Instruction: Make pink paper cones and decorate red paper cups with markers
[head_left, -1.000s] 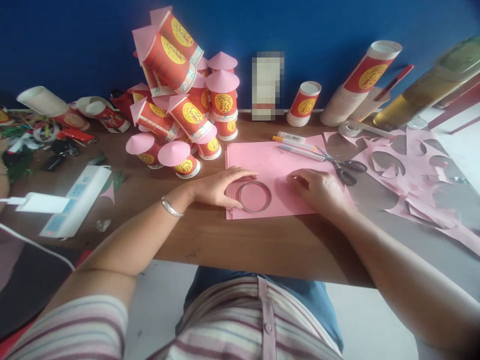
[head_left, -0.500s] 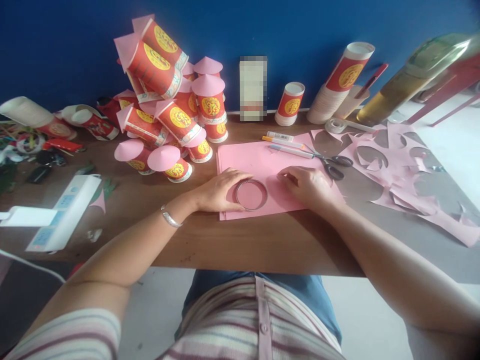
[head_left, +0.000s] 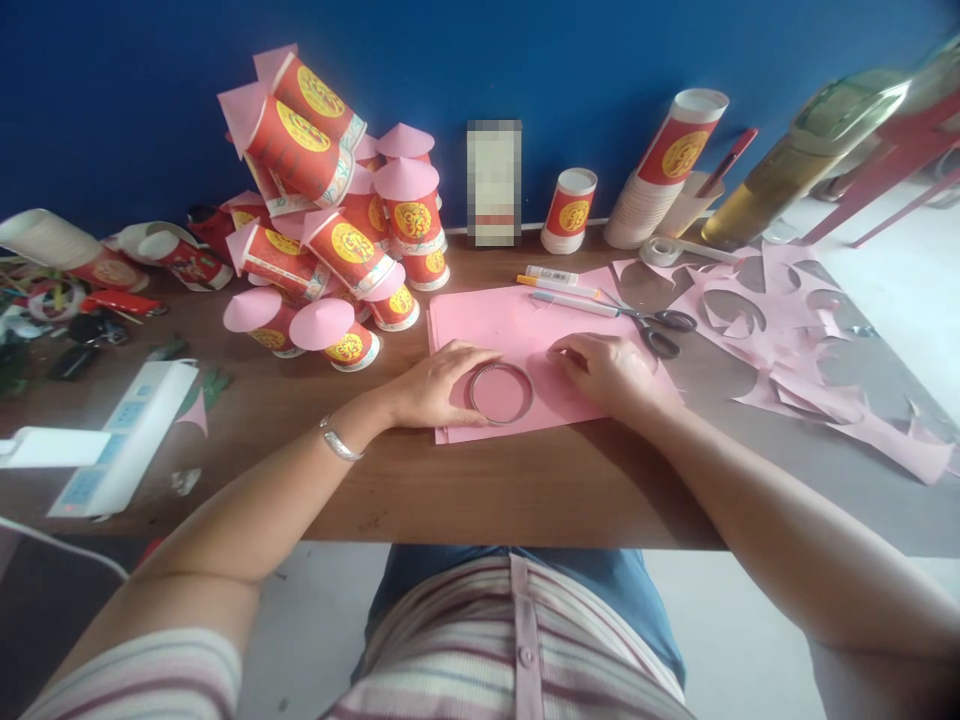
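On a brown wooden bench (head_left: 450, 505), rectangular pink paper sheets (head_left: 480, 312) lie beneath 2 hands. The right hand (head_left: 616, 372), curled at the ring's 3 o'clock, may or may not grip something; it cannot be told. The left hand (head_left: 439, 388) clasps a thin round metal ring (head_left: 502, 422) atop the sheets, now edged slightly toward 3 o'clock, apparently adjusting its placement.

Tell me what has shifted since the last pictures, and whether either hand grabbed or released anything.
The metal ring has shifted slightly right across the pink paper sheets, toward the right hand; the left hand, curved around it, moved along. The camera turned, so the scene sits farther left in the picture. No grab or release shows. The scissors, yellow marker and paper scraps stayed where they lay.
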